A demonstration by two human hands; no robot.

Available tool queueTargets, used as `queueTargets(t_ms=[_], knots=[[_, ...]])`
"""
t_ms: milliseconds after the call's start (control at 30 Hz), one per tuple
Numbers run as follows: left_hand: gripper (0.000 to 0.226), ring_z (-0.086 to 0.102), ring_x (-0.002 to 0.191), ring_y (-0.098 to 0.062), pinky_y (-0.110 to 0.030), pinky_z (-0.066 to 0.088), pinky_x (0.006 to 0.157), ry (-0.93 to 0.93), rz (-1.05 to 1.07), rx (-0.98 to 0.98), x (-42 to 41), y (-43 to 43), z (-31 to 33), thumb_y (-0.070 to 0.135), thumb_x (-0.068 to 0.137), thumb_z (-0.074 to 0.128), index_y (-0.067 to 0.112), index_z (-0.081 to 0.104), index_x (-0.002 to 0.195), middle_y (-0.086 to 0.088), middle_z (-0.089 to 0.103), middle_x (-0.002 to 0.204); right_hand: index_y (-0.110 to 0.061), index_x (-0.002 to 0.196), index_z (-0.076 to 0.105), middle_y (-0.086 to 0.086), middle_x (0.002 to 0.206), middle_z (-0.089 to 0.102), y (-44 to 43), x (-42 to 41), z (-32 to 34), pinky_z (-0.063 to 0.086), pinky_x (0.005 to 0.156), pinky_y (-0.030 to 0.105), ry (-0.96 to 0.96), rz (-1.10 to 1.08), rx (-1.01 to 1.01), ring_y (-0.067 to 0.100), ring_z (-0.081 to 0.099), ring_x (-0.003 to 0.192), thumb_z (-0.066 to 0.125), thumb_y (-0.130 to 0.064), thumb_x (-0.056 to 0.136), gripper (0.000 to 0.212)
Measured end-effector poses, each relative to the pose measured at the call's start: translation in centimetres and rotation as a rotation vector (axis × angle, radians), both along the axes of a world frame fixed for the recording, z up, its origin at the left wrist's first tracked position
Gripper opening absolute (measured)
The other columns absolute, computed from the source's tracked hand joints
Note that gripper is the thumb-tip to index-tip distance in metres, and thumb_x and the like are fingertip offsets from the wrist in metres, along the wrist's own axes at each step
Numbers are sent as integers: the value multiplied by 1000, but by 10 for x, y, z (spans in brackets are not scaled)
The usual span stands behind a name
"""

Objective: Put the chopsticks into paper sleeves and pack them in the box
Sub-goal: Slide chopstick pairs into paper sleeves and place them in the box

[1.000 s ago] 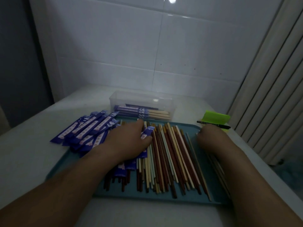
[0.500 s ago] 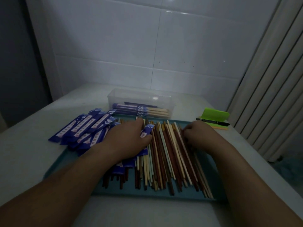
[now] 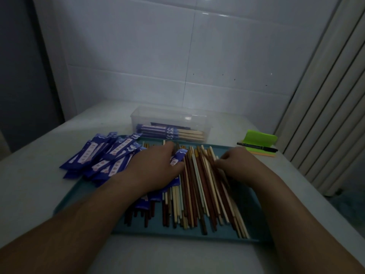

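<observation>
Loose chopsticks (image 3: 197,194) in brown, red and cream lie side by side on a teal tray (image 3: 254,214). My left hand (image 3: 156,169) rests palm-down on their left part, and a blue paper sleeve (image 3: 178,158) is pinched between its thumb and forefinger. My right hand (image 3: 239,165) has curled fingertips pinching at the chopsticks on the right side of the pile. A heap of empty blue sleeves (image 3: 102,157) overlaps the tray's far left corner. Behind the tray stands a clear plastic box (image 3: 138,117) holding a few sleeved chopsticks (image 3: 169,132).
A green sticky-note pad (image 3: 260,138) with a black pen (image 3: 256,146) across it lies right of the box. A ribbed radiator (image 3: 325,115) stands along the table's right side, and a tiled wall (image 3: 177,56) closes the back.
My right hand has moved left from the tray's right edge onto the chopsticks and curled its fingers on them. My left hand has stayed on the sleeve.
</observation>
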State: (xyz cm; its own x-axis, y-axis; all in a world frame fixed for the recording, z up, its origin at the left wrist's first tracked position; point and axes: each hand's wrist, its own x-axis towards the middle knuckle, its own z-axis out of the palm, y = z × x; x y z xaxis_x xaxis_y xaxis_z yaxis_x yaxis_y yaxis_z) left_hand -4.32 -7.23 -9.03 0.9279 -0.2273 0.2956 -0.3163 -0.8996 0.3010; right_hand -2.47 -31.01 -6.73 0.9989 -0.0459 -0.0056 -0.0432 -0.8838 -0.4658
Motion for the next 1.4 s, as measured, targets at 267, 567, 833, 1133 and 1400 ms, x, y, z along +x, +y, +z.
queueTargets(t_ms=[267,567,833,1133,1400], knots=[[36,57,80,-13,-33,42,66,-27,-4,-101,0,-1,-1,61,97,48,26,55,102,10,60,89,-2,82,77,14,74,75,-4,-3,4,63,73,48,5,-25,23,27,74,68,58,-11,90,22],[29,52,72,-6,-32,36,58,-34,-25,-125,1,-1,0,57,96,53,28,51,93,8,55,82,-4,91,74,13,83,72,-7,1,1,63,73,43,25,-16,-110,26,71,73,65,-22,89,20],[30,55,78,-12,-34,44,65,-48,-33,-88,3,-2,-4,57,96,54,28,53,96,8,57,86,-11,73,57,6,73,58,2,-8,6,34,48,26,54,-33,-249,16,55,61,71,-36,88,32],[31,57,81,-15,-37,50,71,-53,-42,-67,4,-3,-6,59,96,52,29,54,99,9,59,90,-8,77,65,8,73,64,-5,-3,6,45,53,27,40,-49,-212,20,64,66,66,-23,88,19],[28,56,80,-11,-35,48,68,-59,-58,-81,1,-4,-4,58,96,53,29,54,98,10,58,88,-10,78,61,7,77,65,-7,-11,17,56,59,30,150,-5,-266,17,64,67,71,-30,89,25]])
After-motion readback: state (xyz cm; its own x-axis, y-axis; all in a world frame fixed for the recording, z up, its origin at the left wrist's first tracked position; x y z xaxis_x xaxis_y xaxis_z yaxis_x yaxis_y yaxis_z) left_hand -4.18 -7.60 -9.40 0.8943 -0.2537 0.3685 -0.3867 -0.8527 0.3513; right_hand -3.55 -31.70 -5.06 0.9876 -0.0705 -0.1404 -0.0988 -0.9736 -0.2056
